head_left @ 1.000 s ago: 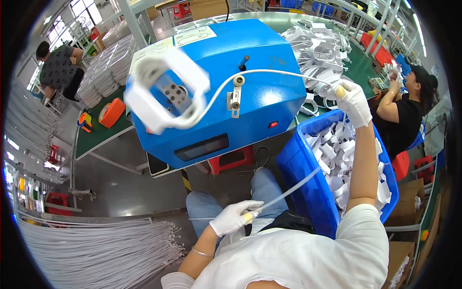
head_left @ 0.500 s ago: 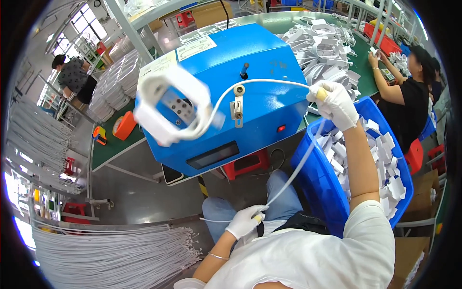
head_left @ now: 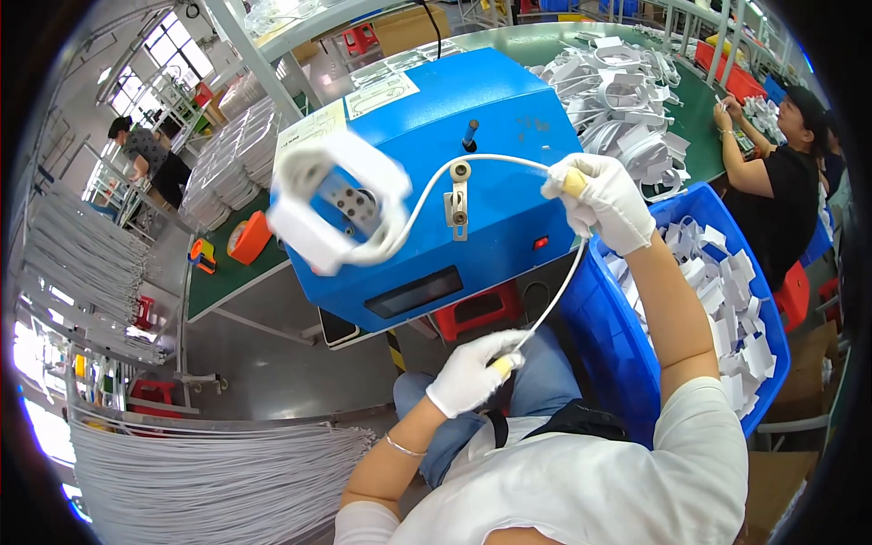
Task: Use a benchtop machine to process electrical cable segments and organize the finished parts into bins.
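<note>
My right hand (head_left: 610, 202), in a white glove with a yellowish fingertip, pinches a white cable (head_left: 493, 156) at the right front of a blue bench machine (head_left: 518, 95). From there the cable runs left over a small guide roller (head_left: 460, 171) to a loop of cable and white card (head_left: 386, 243) on the machine's front, which is blurred by motion. Below, above my lap, my gloved left hand (head_left: 474, 374) is closed around the same cable, which slants up to the right hand. The free end of the cable is hidden.
A blue bin (head_left: 595, 341) of white folded cards stands at my right. Coiled cables in cards (head_left: 627, 100) are heaped on the green table. Long white cables (head_left: 209, 481) lie at the lower left. An orange tape dispenser (head_left: 250, 238) is left of the machine; a co-worker (head_left: 772, 182) sits far right.
My left hand has risen toward the right hand, so the cable between them is shorter. The cable's loose tail no longer shows. The loop on the machine stays blurred.
</note>
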`<action>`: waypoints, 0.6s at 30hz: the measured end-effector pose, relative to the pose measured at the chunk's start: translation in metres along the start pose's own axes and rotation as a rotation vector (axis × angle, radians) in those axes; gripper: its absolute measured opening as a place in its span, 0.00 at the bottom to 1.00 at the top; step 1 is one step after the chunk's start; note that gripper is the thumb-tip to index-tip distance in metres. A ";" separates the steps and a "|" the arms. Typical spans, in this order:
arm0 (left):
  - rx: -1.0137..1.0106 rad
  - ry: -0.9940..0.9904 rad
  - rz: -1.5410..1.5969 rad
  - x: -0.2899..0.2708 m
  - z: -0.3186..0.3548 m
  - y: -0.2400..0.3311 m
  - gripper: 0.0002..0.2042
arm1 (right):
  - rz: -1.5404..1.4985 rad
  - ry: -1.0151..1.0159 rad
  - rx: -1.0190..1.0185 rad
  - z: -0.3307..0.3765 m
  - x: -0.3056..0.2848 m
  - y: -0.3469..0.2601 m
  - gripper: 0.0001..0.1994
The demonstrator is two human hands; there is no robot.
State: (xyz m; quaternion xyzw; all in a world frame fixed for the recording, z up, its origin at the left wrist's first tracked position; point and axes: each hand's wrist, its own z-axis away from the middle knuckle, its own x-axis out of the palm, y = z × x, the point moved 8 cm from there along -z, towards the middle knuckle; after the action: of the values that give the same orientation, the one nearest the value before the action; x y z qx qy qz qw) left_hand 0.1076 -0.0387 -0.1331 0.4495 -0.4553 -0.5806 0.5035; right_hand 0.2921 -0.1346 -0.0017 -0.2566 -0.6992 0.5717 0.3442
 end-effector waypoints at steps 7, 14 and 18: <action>0.223 -0.243 -0.600 -0.030 0.028 0.093 0.18 | 0.493 0.075 -0.090 -0.006 0.028 -0.026 0.07; 0.323 0.188 -0.723 -0.136 0.080 0.241 0.14 | 1.281 0.223 -1.141 -0.046 0.058 -0.102 0.07; 0.682 0.393 -0.915 -0.168 0.031 0.309 0.11 | 1.402 0.149 -1.304 -0.119 0.128 -0.117 0.07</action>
State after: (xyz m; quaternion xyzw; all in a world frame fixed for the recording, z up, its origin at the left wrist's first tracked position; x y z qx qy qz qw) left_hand 0.1460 0.1061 0.1870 0.8347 -0.2747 -0.4656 0.1050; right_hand 0.3081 0.0107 0.1491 -0.7931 -0.5437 0.1284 -0.2427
